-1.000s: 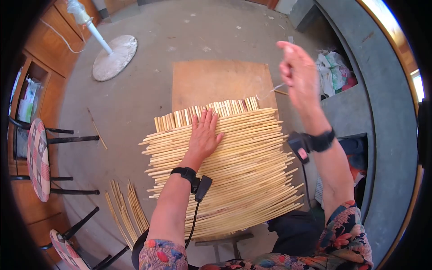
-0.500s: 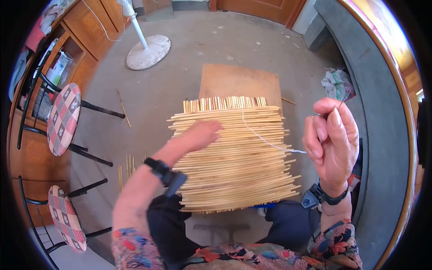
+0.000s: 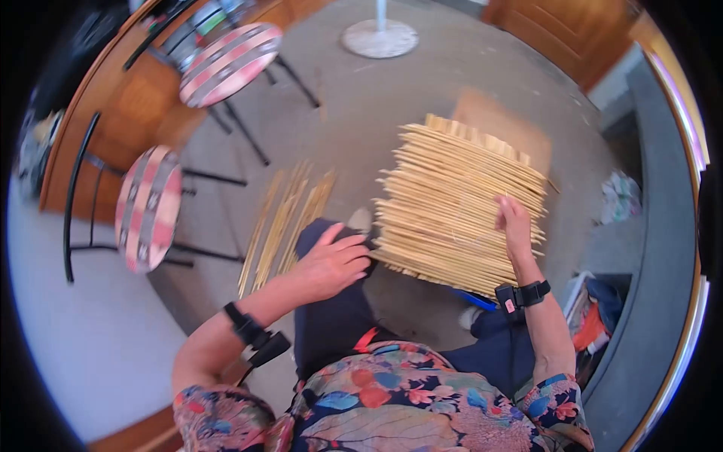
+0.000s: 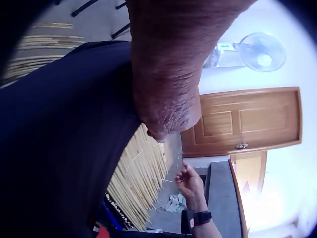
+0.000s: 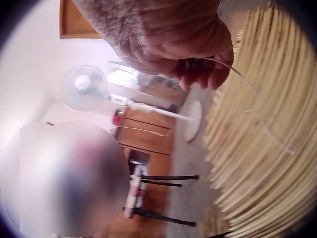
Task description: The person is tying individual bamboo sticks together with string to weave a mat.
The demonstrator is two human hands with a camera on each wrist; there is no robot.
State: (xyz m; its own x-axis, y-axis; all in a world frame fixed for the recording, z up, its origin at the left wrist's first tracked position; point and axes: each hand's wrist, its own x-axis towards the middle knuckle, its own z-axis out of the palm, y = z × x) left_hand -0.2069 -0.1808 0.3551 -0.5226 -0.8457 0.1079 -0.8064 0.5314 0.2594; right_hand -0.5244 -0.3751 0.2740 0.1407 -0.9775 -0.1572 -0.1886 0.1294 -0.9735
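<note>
A mat of pale, thin stalks (image 3: 452,200) lies in front of the person, with a second layer of stalk ends showing along its far edge. My right hand (image 3: 515,223) is above the mat's right part, its fingers curled and gripping a white thread (image 5: 240,74). In the right wrist view that thread runs from the fingers down across the stalks. My left hand (image 3: 331,265) is over the left knee, left of the mat, with its fingers spread loosely and nothing in them. Loose stalks (image 3: 290,226) lie on the floor close beyond it.
Two chairs with checked round seats, one nearer (image 3: 149,211) and one farther (image 3: 230,68), stand at the left. A brown board (image 3: 508,124) extends beyond the mat. A white round stand base (image 3: 380,38) is farther off. Along the right runs a grey ledge (image 3: 666,248).
My left hand has left the mat and moved left to the knee. My right hand, with the thread, has come down and in over the mat. The head view has swung left.
</note>
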